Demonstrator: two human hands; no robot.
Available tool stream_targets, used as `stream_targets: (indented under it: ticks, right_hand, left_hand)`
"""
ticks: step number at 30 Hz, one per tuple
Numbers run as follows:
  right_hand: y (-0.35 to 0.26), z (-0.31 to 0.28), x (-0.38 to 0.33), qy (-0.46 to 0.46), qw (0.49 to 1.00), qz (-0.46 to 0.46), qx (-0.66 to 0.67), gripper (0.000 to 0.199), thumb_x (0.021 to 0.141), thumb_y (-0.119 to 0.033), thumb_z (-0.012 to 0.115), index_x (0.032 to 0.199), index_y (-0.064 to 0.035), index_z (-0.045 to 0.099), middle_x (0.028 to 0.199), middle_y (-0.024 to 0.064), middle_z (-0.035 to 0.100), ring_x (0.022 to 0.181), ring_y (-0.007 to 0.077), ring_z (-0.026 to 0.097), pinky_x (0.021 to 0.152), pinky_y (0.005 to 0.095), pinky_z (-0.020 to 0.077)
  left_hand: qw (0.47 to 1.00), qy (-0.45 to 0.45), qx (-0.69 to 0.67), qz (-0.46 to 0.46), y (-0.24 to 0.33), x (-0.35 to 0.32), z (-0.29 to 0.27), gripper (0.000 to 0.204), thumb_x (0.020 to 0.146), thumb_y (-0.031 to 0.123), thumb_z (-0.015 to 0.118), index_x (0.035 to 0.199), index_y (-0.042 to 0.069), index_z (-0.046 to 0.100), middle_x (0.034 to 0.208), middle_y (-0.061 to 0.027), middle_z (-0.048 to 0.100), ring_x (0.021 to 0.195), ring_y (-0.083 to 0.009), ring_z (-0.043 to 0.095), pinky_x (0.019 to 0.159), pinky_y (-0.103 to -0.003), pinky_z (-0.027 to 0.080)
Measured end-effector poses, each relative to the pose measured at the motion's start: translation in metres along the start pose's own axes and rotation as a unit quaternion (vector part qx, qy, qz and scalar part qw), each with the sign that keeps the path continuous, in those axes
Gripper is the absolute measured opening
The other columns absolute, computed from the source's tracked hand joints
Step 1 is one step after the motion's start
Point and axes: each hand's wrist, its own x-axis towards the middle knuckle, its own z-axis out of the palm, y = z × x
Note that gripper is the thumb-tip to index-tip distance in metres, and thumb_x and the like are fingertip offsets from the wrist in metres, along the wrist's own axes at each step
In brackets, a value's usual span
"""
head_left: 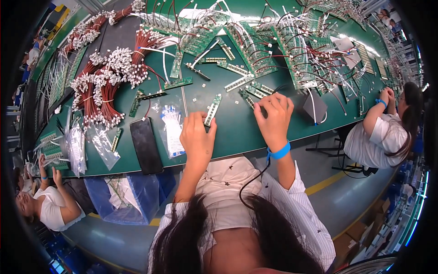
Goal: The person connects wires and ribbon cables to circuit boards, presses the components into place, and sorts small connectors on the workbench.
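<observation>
My left hand point(196, 137) is closed with thumb and fingers at the lower end of a small green circuit board point(213, 108), a narrow strip with a row of pale square parts. To its right, my right hand point(275, 121) has its fingers curled down, the thumb against the near end of another narrow circuit board point(246, 97); its fingertips are partly hidden. Beside that one lie more such strips point(263, 88), partly under my right fingers. A blue wrist strap point(279, 150) with a black cord sits on my right wrist.
Wired green circuit boards point(248, 48) fill the back of the green table point(228, 132). Bundles of red wires with white connectors point(107, 77) are at left. A black phone point(146, 145), a bag of white labels point(172, 132) and a grey block point(315, 108) lie nearby. People sit at both sides.
</observation>
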Motion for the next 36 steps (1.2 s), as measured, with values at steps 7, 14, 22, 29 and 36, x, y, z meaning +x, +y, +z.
stream_targets:
  ticks: [7,14,22,29,36]
  right_hand:
    - [-0.011,-0.011,0.003,-0.14,0.939,0.133,0.285,0.01,0.079,-0.017,0.059,0.073,-0.0084,0.061,0.062,-0.0026,0.062,0.074,0.0126,0.051,0.086,0.0353,0.0249]
    - [-0.023,-0.005,-0.007,-0.117,0.976,0.08,0.168,0.01,0.076,-0.017,0.06,0.073,-0.0078,0.061,0.062,-0.0004,0.059,0.069,0.0151,0.05,0.081,0.035,0.028]
    - [-0.031,0.008,-0.011,-0.124,0.99,-0.035,0.059,0.01,0.072,-0.014,0.063,0.066,-0.0093,0.056,0.06,-0.0009,0.052,0.068,0.0184,0.047,0.074,0.0334,0.0312]
    - [-0.041,0.007,-0.003,-0.119,0.983,-0.114,0.076,0.017,0.069,-0.01,0.065,0.084,-0.007,0.057,0.08,0.0044,0.054,0.078,0.0221,0.051,0.077,0.0363,0.035]
    - [-0.061,0.032,0.0,-0.128,0.971,-0.121,0.161,0.039,0.067,-0.008,0.067,0.104,-0.004,0.056,0.094,0.0079,0.053,0.084,0.026,0.051,0.074,0.0362,0.0401]
  left_hand:
    - [0.998,0.031,0.046,0.025,-0.002,-0.006,0.005,0.021,0.069,0.016,0.067,0.082,0.006,0.054,0.069,-0.0055,0.053,0.06,-0.0241,0.055,0.053,-0.034,0.042]
    - [0.999,0.035,0.027,0.007,-0.007,-0.01,0.0,0.021,0.071,0.015,0.067,0.085,0.006,0.054,0.061,-0.0022,0.051,0.049,-0.0202,0.052,0.047,-0.031,0.04]
    - [0.974,-0.014,-0.186,-0.127,-0.009,-0.016,-0.019,0.028,0.074,0.011,0.065,0.098,0.002,0.054,0.063,-0.0036,0.054,0.05,-0.0134,0.049,0.049,-0.029,0.04]
    - [0.977,0.018,-0.181,-0.108,-0.01,-0.04,-0.032,0.03,0.072,0.007,0.066,0.098,0.002,0.054,0.062,-0.0037,0.051,0.051,-0.0128,0.048,0.048,-0.027,0.04]
    - [0.997,0.07,-0.026,0.001,-0.017,-0.046,-0.017,0.029,0.071,0.004,0.065,0.097,0.001,0.054,0.061,-0.0047,0.051,0.049,-0.0121,0.048,0.046,-0.025,0.04]
